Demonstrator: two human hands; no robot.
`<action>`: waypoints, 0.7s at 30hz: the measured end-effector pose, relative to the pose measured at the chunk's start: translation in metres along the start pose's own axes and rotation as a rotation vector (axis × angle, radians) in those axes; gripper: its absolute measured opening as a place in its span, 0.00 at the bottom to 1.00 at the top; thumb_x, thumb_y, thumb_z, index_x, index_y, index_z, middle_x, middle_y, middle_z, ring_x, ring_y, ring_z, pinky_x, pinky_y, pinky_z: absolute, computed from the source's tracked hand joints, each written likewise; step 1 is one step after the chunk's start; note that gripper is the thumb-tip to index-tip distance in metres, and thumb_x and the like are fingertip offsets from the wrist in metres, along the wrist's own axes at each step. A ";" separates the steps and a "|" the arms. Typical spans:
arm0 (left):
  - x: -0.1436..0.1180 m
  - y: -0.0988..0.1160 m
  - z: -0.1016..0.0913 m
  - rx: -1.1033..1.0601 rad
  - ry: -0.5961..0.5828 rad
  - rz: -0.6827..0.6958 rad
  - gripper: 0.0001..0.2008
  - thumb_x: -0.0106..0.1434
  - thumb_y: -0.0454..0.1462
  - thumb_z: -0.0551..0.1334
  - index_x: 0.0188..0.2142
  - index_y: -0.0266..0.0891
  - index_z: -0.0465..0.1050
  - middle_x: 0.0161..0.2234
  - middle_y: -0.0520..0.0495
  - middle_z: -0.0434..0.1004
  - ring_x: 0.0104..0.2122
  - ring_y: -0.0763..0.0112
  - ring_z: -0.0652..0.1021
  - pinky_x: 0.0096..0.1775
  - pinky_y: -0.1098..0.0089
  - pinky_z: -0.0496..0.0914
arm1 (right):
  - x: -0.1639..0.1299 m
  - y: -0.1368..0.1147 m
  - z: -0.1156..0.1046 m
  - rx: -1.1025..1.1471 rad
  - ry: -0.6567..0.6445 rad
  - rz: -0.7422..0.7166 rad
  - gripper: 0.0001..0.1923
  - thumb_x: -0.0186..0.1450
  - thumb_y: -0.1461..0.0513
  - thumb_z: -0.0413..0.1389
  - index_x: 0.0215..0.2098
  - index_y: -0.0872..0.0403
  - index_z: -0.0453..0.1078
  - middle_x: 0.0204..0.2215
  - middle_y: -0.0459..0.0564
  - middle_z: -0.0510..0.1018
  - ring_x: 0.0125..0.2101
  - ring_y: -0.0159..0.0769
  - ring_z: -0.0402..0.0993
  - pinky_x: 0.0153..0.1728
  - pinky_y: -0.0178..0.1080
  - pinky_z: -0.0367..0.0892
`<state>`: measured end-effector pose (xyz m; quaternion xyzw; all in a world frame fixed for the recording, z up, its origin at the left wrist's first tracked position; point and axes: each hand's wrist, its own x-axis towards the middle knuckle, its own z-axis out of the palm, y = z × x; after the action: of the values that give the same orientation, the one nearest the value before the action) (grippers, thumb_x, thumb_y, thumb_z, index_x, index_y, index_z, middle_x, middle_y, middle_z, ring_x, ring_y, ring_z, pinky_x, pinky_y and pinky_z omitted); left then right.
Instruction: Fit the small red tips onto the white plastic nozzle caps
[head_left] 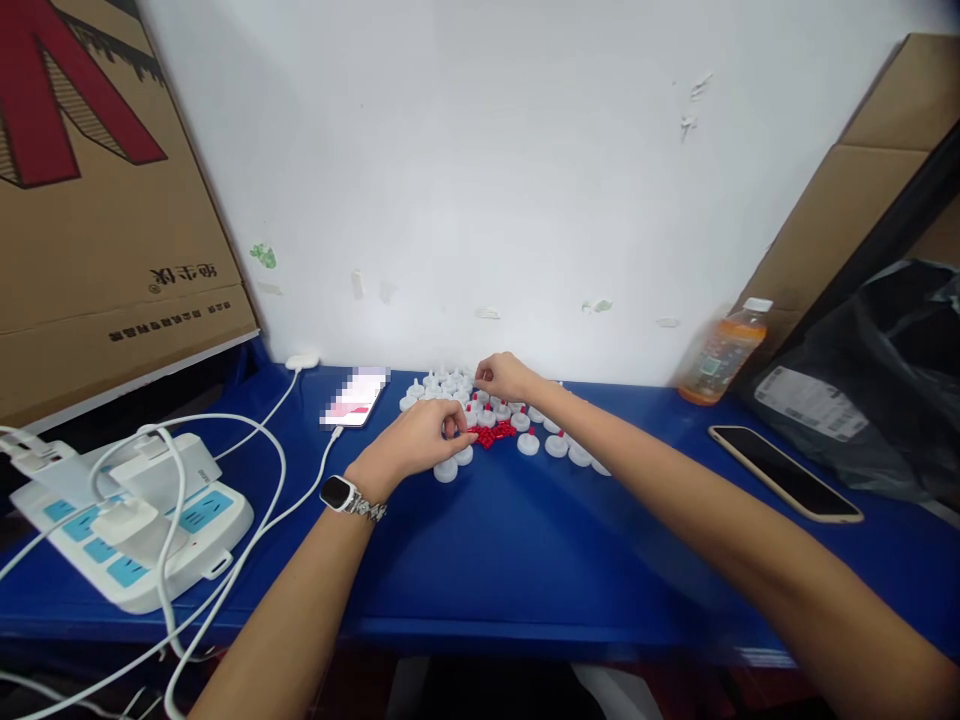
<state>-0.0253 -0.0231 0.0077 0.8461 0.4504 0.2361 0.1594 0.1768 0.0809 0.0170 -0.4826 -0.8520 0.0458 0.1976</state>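
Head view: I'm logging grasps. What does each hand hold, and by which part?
Too small to tell. The left hand and right hand rest fingertips among the white caps and red pieces.

A makeshift packing or assembly bench, likely a small workshop or stockroom: a blue table (525,540) pushed against a scuffed white wall (480,180), printed cardboard boxes (97,200) leaning at both sides, a power strip (135,520) crowded with chargers, and a heap of small white plastic caps (495,420).
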 end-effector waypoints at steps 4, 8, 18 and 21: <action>-0.002 -0.002 -0.002 -0.033 0.038 0.009 0.11 0.63 0.45 0.60 0.33 0.40 0.73 0.28 0.50 0.76 0.27 0.68 0.75 0.29 0.69 0.64 | 0.006 -0.012 0.002 -0.032 0.011 0.017 0.10 0.62 0.60 0.57 0.38 0.54 0.78 0.29 0.51 0.81 0.29 0.37 0.74 0.33 0.36 0.62; -0.002 -0.006 -0.004 -0.036 0.032 -0.016 0.12 0.66 0.44 0.57 0.34 0.40 0.73 0.27 0.50 0.76 0.27 0.67 0.75 0.30 0.67 0.65 | 0.014 -0.023 0.009 -0.055 -0.042 0.016 0.05 0.60 0.61 0.59 0.32 0.54 0.77 0.29 0.50 0.81 0.32 0.38 0.74 0.36 0.37 0.62; 0.000 0.005 0.005 0.180 0.358 0.118 0.20 0.67 0.46 0.59 0.55 0.41 0.65 0.51 0.41 0.69 0.51 0.54 0.69 0.50 0.55 0.67 | -0.044 -0.041 -0.012 0.463 0.219 0.039 0.09 0.63 0.58 0.58 0.32 0.56 0.76 0.26 0.46 0.79 0.26 0.31 0.68 0.31 0.34 0.62; -0.001 0.011 0.010 0.150 0.184 0.146 0.15 0.68 0.45 0.56 0.50 0.41 0.68 0.44 0.43 0.74 0.44 0.56 0.73 0.44 0.58 0.69 | -0.077 -0.050 -0.010 0.545 0.213 0.046 0.12 0.65 0.56 0.57 0.32 0.55 0.76 0.26 0.46 0.78 0.26 0.31 0.67 0.30 0.35 0.61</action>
<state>-0.0126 -0.0300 0.0043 0.8612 0.4166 0.2890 0.0360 0.1761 -0.0114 0.0174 -0.4331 -0.7714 0.2267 0.4073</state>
